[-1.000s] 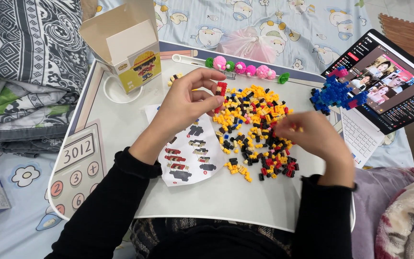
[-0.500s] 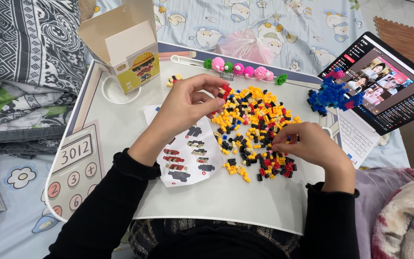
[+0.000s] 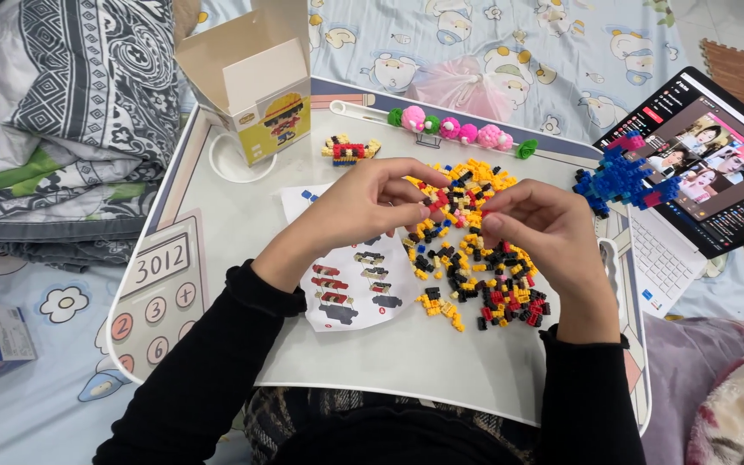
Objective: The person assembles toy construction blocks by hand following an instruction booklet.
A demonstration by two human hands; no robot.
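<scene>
Right hand (image 3: 537,231) lifted off the lower right part of the loose heap of small red, yellow and black plastic building bricks (image 3: 475,258), where it rested flat half a second ago, and brought up over the heap's upper middle. Now raised, fingertips (image 3: 491,226) turned toward the left hand (image 3: 372,202). Left hand shifted slightly rightward and downward from its earlier spot at the heap's upper left edge. Gap between both hands closed: well apart before, now nearly meeting above the bricks. Small red brick (image 3: 441,197), earlier pinched in the left fingers alone, now seen between both sets of fingertips. Lower right of the heap, formerly covered, now exposed.
</scene>
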